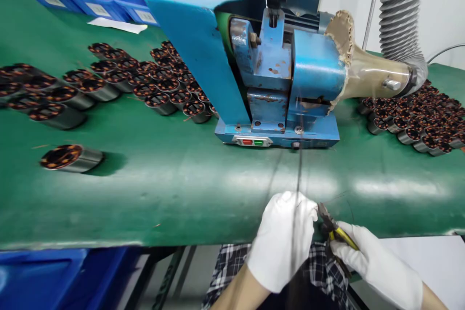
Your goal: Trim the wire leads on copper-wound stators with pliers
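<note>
Right hand point(363, 254), white-gloved, has its fingers wrapped around the handles of a pair of pliers point(344, 235) with yellow-and-black grips. The pliers lie across the finger side of the glove and slant up and to the left, their dark head pointing away from the palm and into the gap between the two hands. Their tip comes right up beside the curled fingers of the left hand point(281, 242); whether it touches the glove cannot be told. That hand, also in a white glove, is drawn into a loose fist, its back to the camera, so what it may grasp is hidden.

Both hands are at the front edge of the green table point(145, 203), above a checked cloth point(227, 259). Beyond them stands a blue machine point(198, 53) with a red and a green button, joined on its right to a ribbed grey hose point(403, 5). Copper-wound metal cylinders point(121, 77) crowd the table left of the machine, and another batch point(417, 123) sits to its right. One lone cylinder point(74, 159) lies nearer the front, well apart from both hands.
</note>
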A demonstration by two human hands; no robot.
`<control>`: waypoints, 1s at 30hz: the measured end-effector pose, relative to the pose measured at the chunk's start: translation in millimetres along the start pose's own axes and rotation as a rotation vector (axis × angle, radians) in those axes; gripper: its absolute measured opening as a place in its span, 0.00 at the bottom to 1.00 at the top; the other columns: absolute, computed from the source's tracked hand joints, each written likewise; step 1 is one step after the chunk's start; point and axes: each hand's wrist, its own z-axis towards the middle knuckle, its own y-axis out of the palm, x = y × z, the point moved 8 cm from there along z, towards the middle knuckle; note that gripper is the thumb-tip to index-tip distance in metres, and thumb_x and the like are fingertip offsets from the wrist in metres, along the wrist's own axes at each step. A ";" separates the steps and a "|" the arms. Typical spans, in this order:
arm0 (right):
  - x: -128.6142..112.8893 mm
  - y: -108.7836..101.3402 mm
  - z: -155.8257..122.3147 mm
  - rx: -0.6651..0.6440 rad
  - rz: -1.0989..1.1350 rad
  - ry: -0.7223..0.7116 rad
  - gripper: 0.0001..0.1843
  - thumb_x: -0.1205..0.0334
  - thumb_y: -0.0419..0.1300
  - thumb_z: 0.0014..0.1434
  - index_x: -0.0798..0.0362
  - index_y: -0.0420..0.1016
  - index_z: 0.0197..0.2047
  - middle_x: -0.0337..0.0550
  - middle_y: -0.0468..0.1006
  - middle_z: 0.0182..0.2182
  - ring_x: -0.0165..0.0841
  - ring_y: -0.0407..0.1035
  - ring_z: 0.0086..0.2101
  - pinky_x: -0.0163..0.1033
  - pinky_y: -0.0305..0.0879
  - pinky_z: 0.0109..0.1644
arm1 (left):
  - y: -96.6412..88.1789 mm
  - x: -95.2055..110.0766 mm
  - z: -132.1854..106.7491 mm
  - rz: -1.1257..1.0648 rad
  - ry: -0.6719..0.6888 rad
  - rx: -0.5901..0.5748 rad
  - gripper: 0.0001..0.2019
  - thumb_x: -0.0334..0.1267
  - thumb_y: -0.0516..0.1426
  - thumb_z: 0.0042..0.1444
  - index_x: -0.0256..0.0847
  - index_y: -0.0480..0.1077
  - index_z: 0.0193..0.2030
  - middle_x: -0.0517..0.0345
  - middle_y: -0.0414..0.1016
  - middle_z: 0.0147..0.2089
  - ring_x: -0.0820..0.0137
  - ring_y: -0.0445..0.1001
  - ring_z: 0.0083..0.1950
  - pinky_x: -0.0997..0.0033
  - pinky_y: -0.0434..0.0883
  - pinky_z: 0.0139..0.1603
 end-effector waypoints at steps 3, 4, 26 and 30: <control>2.5 2.9 1.7 0.021 0.056 0.009 0.13 0.53 0.55 0.58 0.54 0.72 0.34 0.41 0.74 0.29 0.40 0.68 0.34 0.42 0.65 0.42 | 2.9 0.2 -1.1 0.002 0.003 -0.050 0.11 0.29 0.47 0.58 0.41 0.69 0.35 0.55 0.72 0.34 0.64 0.69 0.36 0.60 0.67 0.41; 3.8 4.9 3.0 0.019 0.098 0.015 0.13 0.53 0.55 0.58 0.55 0.71 0.34 0.41 0.74 0.29 0.39 0.68 0.33 0.41 0.65 0.41 | 3.8 -0.3 -1.2 0.003 -0.005 -0.063 0.10 0.29 0.47 0.58 0.41 0.69 0.35 0.55 0.72 0.34 0.64 0.69 0.37 0.59 0.67 0.41; 19.4 -99.2 55.6 0.521 1.168 -0.375 0.21 0.54 0.63 0.53 0.39 0.69 0.51 0.40 0.79 0.44 0.39 0.70 0.50 0.57 0.57 0.59 | -42.1 -68.2 -7.0 0.334 -0.029 0.284 0.14 0.35 0.47 0.59 0.39 0.72 0.31 0.53 0.78 0.31 0.61 0.74 0.32 0.60 0.69 0.37; 55.8 -208.6 26.7 0.862 1.121 -0.462 0.13 0.61 0.59 0.55 0.42 0.72 0.45 0.36 0.80 0.40 0.34 0.70 0.50 0.52 0.43 0.66 | -43.3 -64.2 -9.3 0.367 -0.027 0.368 0.12 0.34 0.49 0.57 0.39 0.73 0.31 0.52 0.79 0.32 0.59 0.75 0.34 0.58 0.69 0.40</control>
